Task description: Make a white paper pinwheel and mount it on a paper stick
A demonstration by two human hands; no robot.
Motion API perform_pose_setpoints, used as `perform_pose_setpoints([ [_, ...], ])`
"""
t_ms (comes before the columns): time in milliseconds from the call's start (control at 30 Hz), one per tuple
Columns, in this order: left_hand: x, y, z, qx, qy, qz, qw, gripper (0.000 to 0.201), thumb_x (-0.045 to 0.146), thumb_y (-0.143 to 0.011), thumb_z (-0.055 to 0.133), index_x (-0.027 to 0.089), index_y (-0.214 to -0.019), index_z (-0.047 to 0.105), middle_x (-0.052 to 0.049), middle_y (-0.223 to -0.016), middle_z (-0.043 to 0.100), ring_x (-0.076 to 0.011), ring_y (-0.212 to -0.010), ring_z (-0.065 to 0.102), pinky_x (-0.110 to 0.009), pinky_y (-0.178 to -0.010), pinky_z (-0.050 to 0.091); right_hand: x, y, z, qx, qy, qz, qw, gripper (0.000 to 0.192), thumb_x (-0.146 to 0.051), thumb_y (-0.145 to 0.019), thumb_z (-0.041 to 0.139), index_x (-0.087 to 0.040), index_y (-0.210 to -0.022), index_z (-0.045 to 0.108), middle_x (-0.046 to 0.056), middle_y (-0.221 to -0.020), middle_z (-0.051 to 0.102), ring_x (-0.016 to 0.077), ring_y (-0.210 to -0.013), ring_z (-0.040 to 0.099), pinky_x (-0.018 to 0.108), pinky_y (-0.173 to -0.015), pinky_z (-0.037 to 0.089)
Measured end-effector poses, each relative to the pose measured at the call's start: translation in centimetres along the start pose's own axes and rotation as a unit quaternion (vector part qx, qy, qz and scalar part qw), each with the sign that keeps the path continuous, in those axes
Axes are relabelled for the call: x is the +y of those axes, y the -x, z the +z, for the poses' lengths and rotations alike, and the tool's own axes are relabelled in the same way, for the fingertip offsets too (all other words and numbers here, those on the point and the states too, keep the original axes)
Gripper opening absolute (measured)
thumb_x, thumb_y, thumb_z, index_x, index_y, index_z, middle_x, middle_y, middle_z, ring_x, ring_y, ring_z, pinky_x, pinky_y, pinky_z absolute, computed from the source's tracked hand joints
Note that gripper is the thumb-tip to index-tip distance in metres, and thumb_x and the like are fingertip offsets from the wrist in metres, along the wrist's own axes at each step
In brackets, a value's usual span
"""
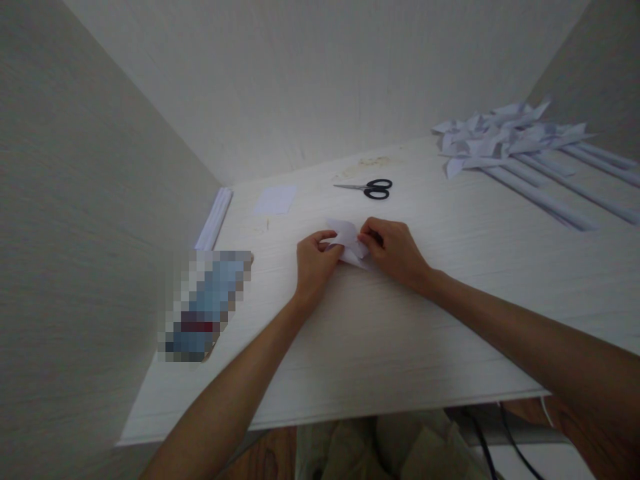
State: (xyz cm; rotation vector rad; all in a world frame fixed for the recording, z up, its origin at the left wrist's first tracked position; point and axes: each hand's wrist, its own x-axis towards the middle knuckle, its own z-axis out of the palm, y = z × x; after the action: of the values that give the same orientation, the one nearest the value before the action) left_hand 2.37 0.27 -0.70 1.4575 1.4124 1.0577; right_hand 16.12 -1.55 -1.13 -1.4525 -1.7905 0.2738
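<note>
In the middle of the table, both hands are on a small folded piece of white paper that looks like a paper pinwheel [346, 235]. My left hand [317, 261] holds it from the left, with the thumb on top and the fingers behind. On the opposite side, my right hand [395, 248] pinches the paper's right edge between thumb and fingertips. Just beyond the hands lie black-handled scissors [376, 189], blades pointing left. A flat square of white paper [276, 200] rests to their left.
At the back right several white paper pinwheels on rolled paper sticks [505, 137] are piled together. White paper rolls [215, 219] lie along the left wall. A pixelated flat object [213, 303] is nearer me on the left. Walls enclose the table [380, 360] behind and at both sides.
</note>
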Motion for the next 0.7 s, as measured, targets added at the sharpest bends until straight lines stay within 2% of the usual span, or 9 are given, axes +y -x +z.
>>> perform_pose_setpoints([
  [433, 0.19, 0.19, 0.0, -0.013, 0.006, -0.001, 1.0, 0.03, 0.012, -0.056, 0.056, 0.01, -0.086, 0.061, 0.0, -0.054, 0.06, -0.009, -0.045, 0.05, -0.02, -0.044, 0.038, -0.01, 0.0, 0.03, 0.003, 0.003, 0.008, 1.0, 0.012, -0.015, -0.071, 0.046, -0.016, -0.061, 0.051, 0.001, -0.056, 0.054, 0.0119, -0.052, 0.045, 0.024, -0.052, 0.03],
  [700, -0.19, 0.06, -0.03, -0.005, 0.001, 0.007, 1.0, 0.029, 0.012, -0.056, 0.056, 0.011, -0.084, 0.062, 0.0, -0.053, 0.06, -0.0083, -0.044, 0.05, -0.018, -0.042, 0.036, 0.14, 0.01, 0.19, -0.017, -0.012, -0.011, 1.0, 0.012, -0.015, -0.073, 0.046, -0.015, -0.062, 0.051, 0.0, -0.056, 0.053, 0.0112, -0.053, 0.045, 0.023, -0.052, 0.03],
])
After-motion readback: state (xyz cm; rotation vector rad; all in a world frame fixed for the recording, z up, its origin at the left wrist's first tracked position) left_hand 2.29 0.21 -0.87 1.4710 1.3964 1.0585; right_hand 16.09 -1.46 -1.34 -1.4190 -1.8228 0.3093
